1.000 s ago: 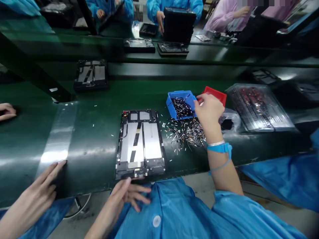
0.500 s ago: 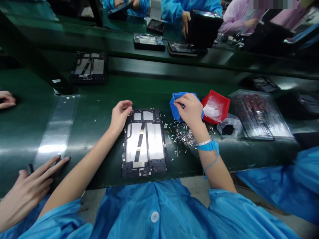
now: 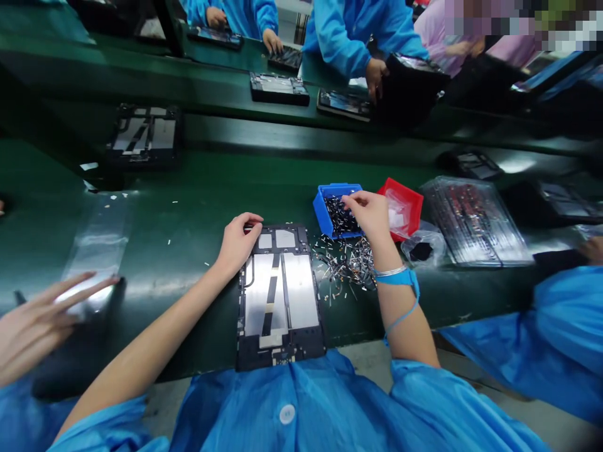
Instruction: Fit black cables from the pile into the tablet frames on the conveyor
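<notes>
An opened tablet [image 3: 306, 295], its silver battery plates and black frame facing up, lies at the bench's near edge, close against my smock. My left hand [image 3: 239, 243] is closed at its upper left corner, thumb and forefinger gripping the rim. Over the blue bin [image 3: 323, 210], which holds many tiny dark parts, my right hand [image 3: 372, 216] is closed in a pinch. Whatever lies between those fingertips is too small to make out. Loose small metallic pieces [image 3: 346, 260] are scattered between the tablet and my right wrist, which wears a blue band [image 3: 398, 276].
To the right stand a red bin [image 3: 412, 207] with plastic bags, a clear bag [image 3: 426, 242] and stacked clear trays [image 3: 471, 220]. A co-worker's hand [image 3: 42, 326] rests at left. Another opened tablet [image 3: 146, 135] sits further back. Co-workers handle devices across the bench.
The tablet has slid a little toward me, with my left hand at its corner. My right hand still pinches over the blue bin. The co-worker's hand at left has shifted.
</notes>
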Demonstrator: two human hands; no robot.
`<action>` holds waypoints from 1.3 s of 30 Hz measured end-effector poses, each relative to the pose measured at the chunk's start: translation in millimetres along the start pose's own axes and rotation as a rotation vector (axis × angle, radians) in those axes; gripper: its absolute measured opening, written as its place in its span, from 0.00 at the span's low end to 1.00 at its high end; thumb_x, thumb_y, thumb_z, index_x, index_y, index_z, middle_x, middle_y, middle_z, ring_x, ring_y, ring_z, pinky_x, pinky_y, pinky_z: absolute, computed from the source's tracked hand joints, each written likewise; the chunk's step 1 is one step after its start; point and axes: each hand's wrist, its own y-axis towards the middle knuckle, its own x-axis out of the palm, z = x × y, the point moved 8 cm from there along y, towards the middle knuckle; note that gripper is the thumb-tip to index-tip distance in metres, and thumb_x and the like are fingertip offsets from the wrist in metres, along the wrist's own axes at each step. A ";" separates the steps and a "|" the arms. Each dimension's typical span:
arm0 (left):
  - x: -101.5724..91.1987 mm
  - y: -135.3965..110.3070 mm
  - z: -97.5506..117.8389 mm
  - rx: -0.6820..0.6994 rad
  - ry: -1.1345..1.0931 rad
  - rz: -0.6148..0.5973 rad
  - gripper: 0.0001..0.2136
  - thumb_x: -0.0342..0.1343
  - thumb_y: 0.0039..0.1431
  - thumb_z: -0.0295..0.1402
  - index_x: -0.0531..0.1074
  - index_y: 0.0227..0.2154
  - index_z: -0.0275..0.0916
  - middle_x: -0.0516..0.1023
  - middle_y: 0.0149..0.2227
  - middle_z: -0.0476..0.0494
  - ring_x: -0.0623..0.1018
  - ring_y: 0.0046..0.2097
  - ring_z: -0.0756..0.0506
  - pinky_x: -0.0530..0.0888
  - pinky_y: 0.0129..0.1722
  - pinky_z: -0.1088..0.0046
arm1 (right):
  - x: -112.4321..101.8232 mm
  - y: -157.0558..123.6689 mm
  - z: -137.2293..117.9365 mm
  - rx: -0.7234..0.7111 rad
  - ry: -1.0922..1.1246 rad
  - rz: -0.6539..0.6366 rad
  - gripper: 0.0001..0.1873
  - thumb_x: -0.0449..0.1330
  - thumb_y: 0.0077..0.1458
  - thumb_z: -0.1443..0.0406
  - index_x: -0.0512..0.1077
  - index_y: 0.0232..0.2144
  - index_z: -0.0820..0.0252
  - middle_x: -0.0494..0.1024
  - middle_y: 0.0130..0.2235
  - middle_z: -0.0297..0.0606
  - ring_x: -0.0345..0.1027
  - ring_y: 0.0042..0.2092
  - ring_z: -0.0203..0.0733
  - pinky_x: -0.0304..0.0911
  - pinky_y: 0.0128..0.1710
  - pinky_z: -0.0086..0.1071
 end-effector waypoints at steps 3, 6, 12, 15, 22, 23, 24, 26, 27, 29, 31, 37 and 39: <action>-0.8 2.8 8.3 0.019 0.051 -0.037 0.08 0.52 0.52 0.32 0.74 0.32 0.36 0.78 0.34 0.43 0.76 0.37 0.44 0.72 0.42 0.67 | -8.5 -7.0 4.0 0.022 -0.061 0.019 0.10 0.60 0.50 0.59 0.75 0.28 0.60 0.77 0.25 0.35 0.68 0.27 0.39 0.62 0.31 0.34; -0.6 7.0 21.5 0.053 0.096 -0.050 0.07 0.53 0.51 0.30 0.74 0.32 0.37 0.79 0.36 0.43 0.76 0.41 0.43 0.71 0.46 0.65 | -34.6 -22.1 4.4 0.035 -0.344 0.211 0.14 0.61 0.50 0.59 0.75 0.38 0.59 0.78 0.29 0.37 0.69 0.33 0.44 0.61 0.34 0.37; 18.5 17.4 64.9 0.245 0.137 -0.074 0.07 0.52 0.54 0.27 0.74 0.35 0.36 0.79 0.40 0.42 0.76 0.45 0.43 0.69 0.50 0.63 | -16.6 -45.7 -36.0 -0.203 -0.544 0.249 0.09 0.57 0.56 0.61 0.75 0.28 0.56 0.76 0.32 0.39 0.68 0.40 0.47 0.60 0.38 0.38; 31.4 16.8 76.8 0.276 0.047 -0.132 0.07 0.52 0.54 0.25 0.74 0.34 0.36 0.79 0.38 0.44 0.77 0.43 0.45 0.71 0.49 0.66 | 15.9 -38.3 -39.2 -0.114 -0.554 0.023 0.09 0.61 0.52 0.61 0.75 0.23 0.56 0.76 0.28 0.38 0.69 0.38 0.46 0.59 0.34 0.36; 39.9 9.9 72.5 0.265 -0.048 -0.241 0.06 0.52 0.55 0.24 0.74 0.32 0.37 0.80 0.36 0.46 0.77 0.40 0.47 0.72 0.45 0.69 | 16.4 -33.5 -25.6 0.040 -0.384 -0.079 0.05 0.61 0.48 0.64 0.77 0.25 0.54 0.79 0.26 0.33 0.70 0.31 0.40 0.59 0.30 0.32; 39.9 9.8 71.1 0.255 -0.061 -0.248 0.06 0.52 0.55 0.24 0.74 0.32 0.37 0.80 0.36 0.46 0.77 0.39 0.47 0.72 0.44 0.69 | 16.1 -34.3 -22.5 0.047 -0.345 -0.095 0.05 0.60 0.48 0.65 0.78 0.26 0.54 0.79 0.26 0.33 0.70 0.30 0.39 0.59 0.30 0.31; 40.1 9.7 70.1 0.246 -0.071 -0.254 0.06 0.52 0.55 0.24 0.74 0.32 0.37 0.80 0.36 0.46 0.77 0.39 0.47 0.72 0.44 0.69 | 16.0 -35.0 -19.6 0.055 -0.317 -0.103 0.06 0.60 0.48 0.65 0.78 0.28 0.55 0.79 0.26 0.33 0.70 0.30 0.39 0.60 0.31 0.31; 41.0 9.1 69.7 0.234 -0.080 -0.266 0.06 0.52 0.55 0.25 0.74 0.32 0.37 0.80 0.35 0.46 0.77 0.39 0.47 0.72 0.43 0.69 | 16.0 -36.4 -14.3 0.079 -0.296 -0.097 0.06 0.60 0.47 0.65 0.78 0.28 0.56 0.80 0.27 0.34 0.71 0.31 0.39 0.61 0.31 0.32; 41.6 8.6 69.9 0.229 -0.080 -0.273 0.06 0.52 0.55 0.25 0.74 0.32 0.37 0.79 0.35 0.46 0.77 0.39 0.47 0.72 0.43 0.69 | 15.7 -37.3 -12.2 0.093 -0.297 -0.084 0.06 0.60 0.48 0.64 0.78 0.27 0.56 0.80 0.27 0.35 0.71 0.30 0.40 0.60 0.31 0.32; 42.4 7.5 71.0 0.223 -0.078 -0.281 0.06 0.52 0.55 0.25 0.74 0.32 0.37 0.79 0.35 0.46 0.77 0.39 0.47 0.72 0.43 0.69 | 15.5 -39.4 -10.8 0.114 -0.310 -0.058 0.07 0.61 0.49 0.61 0.78 0.25 0.56 0.80 0.26 0.36 0.71 0.29 0.41 0.59 0.30 0.33; 42.4 6.6 71.9 0.219 -0.079 -0.284 0.06 0.52 0.55 0.25 0.74 0.32 0.37 0.79 0.35 0.45 0.76 0.38 0.47 0.72 0.42 0.69 | 14.7 -42.1 -13.0 0.119 -0.342 -0.031 0.11 0.62 0.49 0.57 0.77 0.23 0.56 0.79 0.24 0.36 0.70 0.28 0.42 0.57 0.27 0.33; 41.8 5.9 71.8 0.215 -0.085 -0.284 0.06 0.52 0.55 0.25 0.74 0.32 0.37 0.79 0.35 0.46 0.76 0.38 0.47 0.71 0.42 0.70 | 14.9 -46.8 -27.9 0.067 -0.410 0.036 0.04 0.64 0.46 0.62 0.76 0.22 0.54 0.78 0.24 0.34 0.70 0.29 0.43 0.56 0.28 0.33; 42.8 5.6 71.7 0.214 -0.095 -0.294 0.06 0.52 0.55 0.25 0.74 0.32 0.37 0.79 0.35 0.45 0.77 0.38 0.47 0.71 0.43 0.70 | 14.8 -46.5 -30.0 0.044 -0.391 0.060 0.03 0.62 0.47 0.64 0.76 0.23 0.54 0.78 0.25 0.33 0.70 0.30 0.42 0.57 0.29 0.33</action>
